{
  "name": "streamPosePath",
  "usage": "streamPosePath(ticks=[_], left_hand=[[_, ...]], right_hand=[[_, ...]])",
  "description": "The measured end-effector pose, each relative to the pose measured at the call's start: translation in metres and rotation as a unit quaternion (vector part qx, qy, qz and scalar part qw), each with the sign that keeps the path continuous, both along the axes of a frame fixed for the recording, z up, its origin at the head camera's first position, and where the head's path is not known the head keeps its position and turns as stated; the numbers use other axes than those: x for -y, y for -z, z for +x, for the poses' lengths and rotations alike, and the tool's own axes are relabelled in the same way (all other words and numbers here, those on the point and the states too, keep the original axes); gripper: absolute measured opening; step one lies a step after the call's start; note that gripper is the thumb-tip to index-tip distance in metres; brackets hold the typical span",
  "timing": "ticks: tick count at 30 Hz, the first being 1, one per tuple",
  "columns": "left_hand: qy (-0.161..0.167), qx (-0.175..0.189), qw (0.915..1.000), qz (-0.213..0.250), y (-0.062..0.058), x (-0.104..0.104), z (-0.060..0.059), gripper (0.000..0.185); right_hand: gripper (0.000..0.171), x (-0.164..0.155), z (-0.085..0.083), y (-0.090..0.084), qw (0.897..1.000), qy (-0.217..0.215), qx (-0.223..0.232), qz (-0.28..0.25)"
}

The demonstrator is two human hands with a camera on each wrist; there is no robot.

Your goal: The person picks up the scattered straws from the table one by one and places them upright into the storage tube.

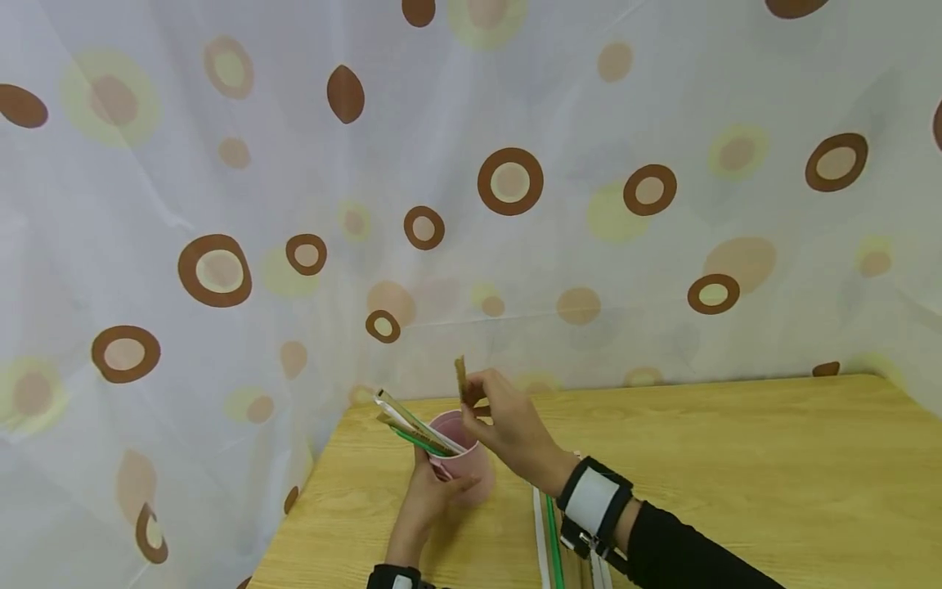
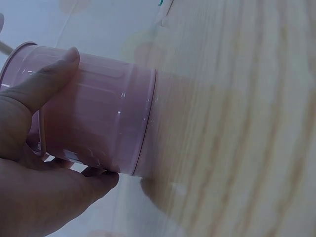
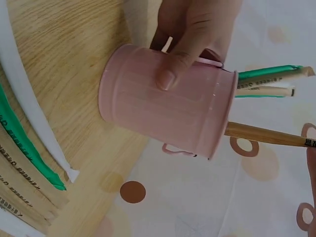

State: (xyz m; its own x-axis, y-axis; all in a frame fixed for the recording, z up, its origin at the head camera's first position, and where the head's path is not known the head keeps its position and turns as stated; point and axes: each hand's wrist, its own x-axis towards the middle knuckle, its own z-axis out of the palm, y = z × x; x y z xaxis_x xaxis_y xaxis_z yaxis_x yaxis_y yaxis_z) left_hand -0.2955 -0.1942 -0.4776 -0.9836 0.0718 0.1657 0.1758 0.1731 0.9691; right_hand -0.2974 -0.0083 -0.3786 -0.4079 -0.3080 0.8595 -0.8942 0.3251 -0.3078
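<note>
A pink metal cup [image 1: 464,468] stands on the wooden table [image 1: 736,458], and my left hand [image 1: 430,491] grips it around the side. In the left wrist view my thumb and fingers wrap the cup [image 2: 94,118]. Several paper-wrapped chopstick packets [image 1: 412,425], white, green and brown, lean out of the cup to the left. My right hand [image 1: 508,425] hovers over the rim and pinches a brown wrapped packet [image 1: 462,380], whose lower end goes into the cup. The right wrist view shows the cup [image 3: 168,101], my left hand [image 3: 192,34], the held brown packet [image 3: 266,135] and the leaning packets [image 3: 269,81].
More wrapped packets [image 1: 548,532] lie flat on the table by my right wrist, seen as white, green and brown packets [image 3: 24,148] in the right wrist view. A dotted white curtain [image 1: 471,180] hangs behind and to the left of the table.
</note>
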Motion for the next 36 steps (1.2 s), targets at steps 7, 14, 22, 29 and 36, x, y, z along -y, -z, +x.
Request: streamPosePath(ticks=[7, 14, 22, 29, 36], left_hand=[[0.015, 0.007, 0.9998, -0.012, 0.000, -0.001, 0.000, 0.104], [0.025, 0.010, 0.9996, -0.007, 0.001, -0.003, 0.000, 0.105], [0.018, 0.008, 0.9998, 0.007, 0.000, 0.001, 0.000, 0.099], [0.020, 0.007, 0.9998, 0.004, -0.002, 0.000, -0.001, 0.100], [0.022, 0.006, 0.9997, 0.003, 0.001, 0.002, 0.001, 0.104]], right_hand=[[0.018, 0.021, -0.015, 0.010, 0.989, 0.007, 0.071, 0.132], [0.018, 0.029, -0.027, 0.019, 0.977, -0.017, 0.128, 0.169], [0.013, 0.036, -0.037, 0.025, 0.972, 0.006, 0.112, 0.206], [0.012, 0.037, -0.037, 0.023, 0.963, 0.018, 0.128, 0.236], [0.006, 0.043, -0.032, 0.020, 0.941, 0.024, 0.164, 0.295]])
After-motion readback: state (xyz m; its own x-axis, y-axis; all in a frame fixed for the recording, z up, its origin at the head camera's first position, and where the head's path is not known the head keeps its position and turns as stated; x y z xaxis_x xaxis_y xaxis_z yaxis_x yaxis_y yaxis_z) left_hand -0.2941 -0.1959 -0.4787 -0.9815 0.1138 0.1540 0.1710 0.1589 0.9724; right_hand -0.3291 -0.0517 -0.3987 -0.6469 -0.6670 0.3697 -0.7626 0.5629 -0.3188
